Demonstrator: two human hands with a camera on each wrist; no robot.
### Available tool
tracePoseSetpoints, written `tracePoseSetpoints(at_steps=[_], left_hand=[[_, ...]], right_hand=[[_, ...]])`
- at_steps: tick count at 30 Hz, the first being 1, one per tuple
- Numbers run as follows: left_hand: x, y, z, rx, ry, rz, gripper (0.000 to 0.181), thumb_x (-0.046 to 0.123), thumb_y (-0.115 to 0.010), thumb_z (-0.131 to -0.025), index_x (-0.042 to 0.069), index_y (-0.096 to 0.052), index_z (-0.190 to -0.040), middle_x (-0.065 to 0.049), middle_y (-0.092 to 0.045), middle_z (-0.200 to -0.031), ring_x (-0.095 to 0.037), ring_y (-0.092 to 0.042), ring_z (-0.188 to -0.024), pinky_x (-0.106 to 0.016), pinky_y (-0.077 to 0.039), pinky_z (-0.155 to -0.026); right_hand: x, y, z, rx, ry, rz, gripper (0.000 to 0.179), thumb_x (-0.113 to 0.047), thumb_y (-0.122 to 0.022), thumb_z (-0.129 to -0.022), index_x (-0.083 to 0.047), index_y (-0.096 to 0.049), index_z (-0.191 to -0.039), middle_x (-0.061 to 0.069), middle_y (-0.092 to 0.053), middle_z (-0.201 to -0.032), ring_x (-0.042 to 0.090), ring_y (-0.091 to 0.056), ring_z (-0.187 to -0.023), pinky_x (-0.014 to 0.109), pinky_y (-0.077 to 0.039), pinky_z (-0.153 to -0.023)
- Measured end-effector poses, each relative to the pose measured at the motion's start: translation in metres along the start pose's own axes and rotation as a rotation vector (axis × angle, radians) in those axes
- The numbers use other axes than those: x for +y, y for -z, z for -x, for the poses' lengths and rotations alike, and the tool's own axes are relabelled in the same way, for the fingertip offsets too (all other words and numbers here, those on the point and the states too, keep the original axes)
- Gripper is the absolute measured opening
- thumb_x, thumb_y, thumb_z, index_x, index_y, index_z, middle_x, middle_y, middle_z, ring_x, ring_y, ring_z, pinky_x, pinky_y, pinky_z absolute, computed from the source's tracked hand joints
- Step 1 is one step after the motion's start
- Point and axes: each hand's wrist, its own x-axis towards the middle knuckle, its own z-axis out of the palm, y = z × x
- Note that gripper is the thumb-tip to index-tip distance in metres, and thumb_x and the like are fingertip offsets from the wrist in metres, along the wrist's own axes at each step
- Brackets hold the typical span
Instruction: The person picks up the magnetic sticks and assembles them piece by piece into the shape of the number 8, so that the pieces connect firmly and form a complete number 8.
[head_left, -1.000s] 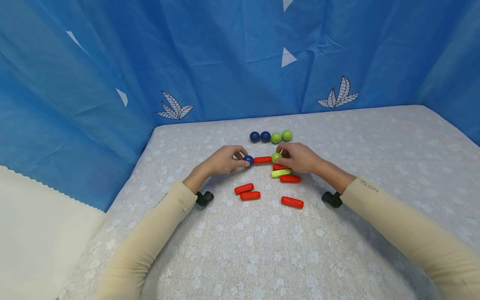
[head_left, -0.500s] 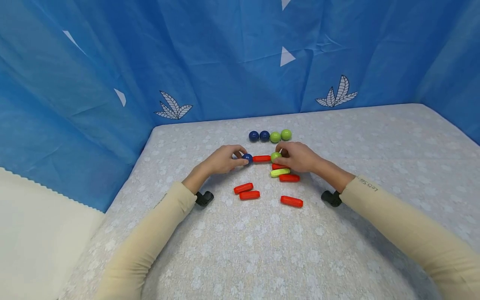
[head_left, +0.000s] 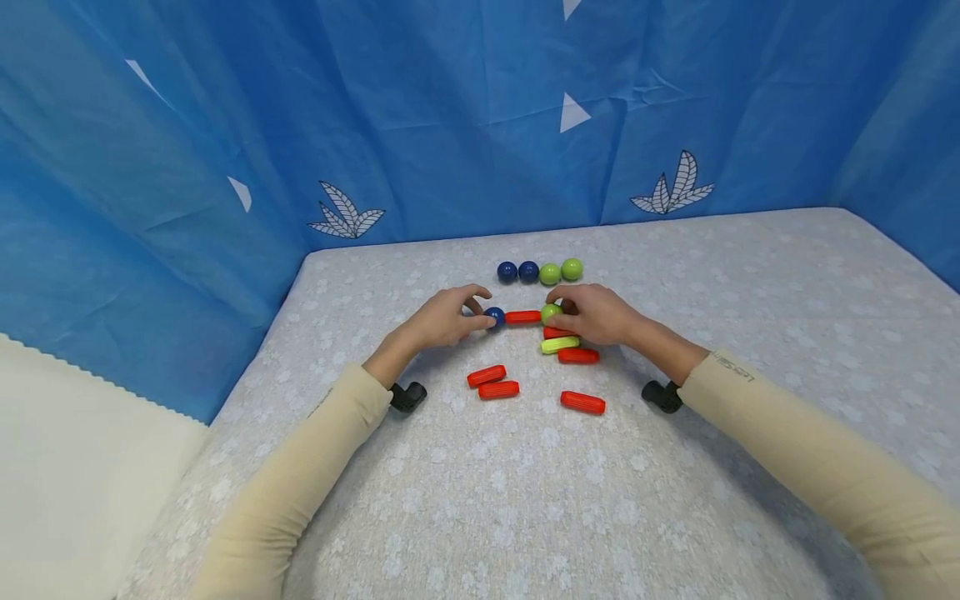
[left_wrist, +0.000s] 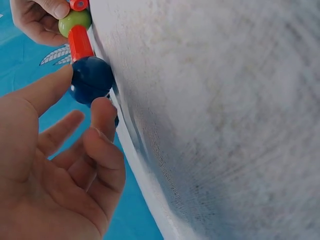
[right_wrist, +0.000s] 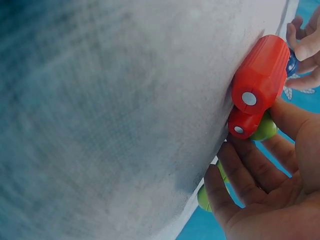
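A red ridged toy rod (head_left: 522, 317) lies between a dark blue ball (left_wrist: 92, 80) and a lime green ball (head_left: 551, 314), end to end in one line. My left hand (head_left: 442, 318) is at the blue ball, its thumb touching it and the index finger lifted apart from it. At the other end my right hand (head_left: 600, 315) holds the green ball between thumb and fingers. Close under that hand are a red rod (right_wrist: 260, 75) with a silvery end disc, a yellow-green rod (head_left: 560, 344) and another red rod (head_left: 578, 356).
Behind the hands stands a row of blue balls (head_left: 517, 272) and green balls (head_left: 561, 272). Nearer lie a pair of red rods (head_left: 495, 383) and a single red rod (head_left: 582, 402). A patterned cloth (head_left: 480, 500) covers the table; a blue curtain (head_left: 480, 125) hangs behind.
My left index finger has come away from the blue ball, widening the gap to the thumb. The right index finger has shifted slightly left. The balls and rods lie in the same arrangement.
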Motion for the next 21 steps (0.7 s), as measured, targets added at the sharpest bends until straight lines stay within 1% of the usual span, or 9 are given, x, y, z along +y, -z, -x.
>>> tracePoseSetpoints(at_steps=[3,6,10,12,14,17,21], left_hand=[[-0.001,0.001,0.002,0.02,-0.008,0.013,0.049,0.033,-0.062,-0.099,0.011,-0.05,-0.141,-0.009,-0.063,-0.119,-0.019,-0.065,-0.074,-0.035,-0.053,-0.068],[0.0,0.001,0.006,0.054,-0.037,-0.021,0.045,0.033,-0.062,-0.099,0.01,-0.053,-0.137,-0.009,-0.065,-0.116,-0.02,-0.064,-0.075,-0.035,-0.051,-0.068],[0.004,0.003,0.015,0.116,-0.059,-0.047,0.04,0.033,-0.062,-0.099,0.008,-0.06,-0.13,-0.007,-0.066,-0.109,-0.021,-0.058,-0.071,-0.036,-0.048,-0.065],[0.005,0.004,0.021,0.123,-0.06,-0.033,0.036,0.033,-0.063,-0.098,0.01,-0.063,-0.126,-0.006,-0.066,-0.106,-0.022,-0.056,-0.07,-0.036,-0.047,-0.063],[0.007,0.004,0.026,0.109,-0.064,-0.021,0.034,0.032,-0.065,-0.097,0.011,-0.065,-0.124,-0.005,-0.067,-0.105,-0.021,-0.057,-0.072,-0.035,-0.048,-0.062],[0.01,0.002,0.035,0.069,-0.082,-0.015,0.031,0.032,-0.067,-0.096,0.012,-0.067,-0.12,-0.004,-0.067,-0.103,-0.02,-0.057,-0.077,-0.035,-0.048,-0.065],[0.014,-0.002,0.042,0.015,-0.102,-0.018,0.029,0.031,-0.069,-0.095,0.012,-0.07,-0.116,-0.001,-0.068,-0.099,-0.02,-0.058,-0.079,-0.034,-0.048,-0.065]], right_hand=[[0.0,0.0,-0.001,-0.001,-0.009,0.001,0.034,-0.023,-0.066,-0.097,-0.003,-0.062,-0.124,0.008,-0.061,-0.093,0.026,-0.054,-0.084,0.038,-0.046,-0.076],[0.0,0.0,-0.001,-0.006,-0.015,0.0,0.035,-0.023,-0.066,-0.097,-0.003,-0.062,-0.125,0.009,-0.061,-0.093,0.026,-0.054,-0.084,0.039,-0.046,-0.076],[0.001,0.0,-0.001,-0.016,-0.024,-0.002,0.035,-0.022,-0.066,-0.097,-0.003,-0.061,-0.126,0.009,-0.061,-0.094,0.026,-0.053,-0.085,0.039,-0.046,-0.076],[0.001,0.0,-0.001,-0.019,-0.025,-0.004,0.036,-0.022,-0.066,-0.097,-0.003,-0.061,-0.126,0.009,-0.061,-0.095,0.026,-0.053,-0.086,0.04,-0.046,-0.077],[0.001,0.0,-0.001,-0.017,-0.019,-0.004,0.035,-0.022,-0.066,-0.097,-0.003,-0.061,-0.126,0.009,-0.061,-0.095,0.026,-0.054,-0.085,0.04,-0.046,-0.077],[0.0,0.0,-0.001,-0.012,-0.009,-0.002,0.035,-0.022,-0.066,-0.097,-0.002,-0.062,-0.125,0.009,-0.062,-0.095,0.026,-0.054,-0.085,0.04,-0.046,-0.077],[0.0,0.0,-0.001,-0.008,-0.005,0.001,0.034,-0.022,-0.066,-0.097,-0.002,-0.062,-0.125,0.009,-0.062,-0.094,0.026,-0.054,-0.084,0.04,-0.046,-0.077]])
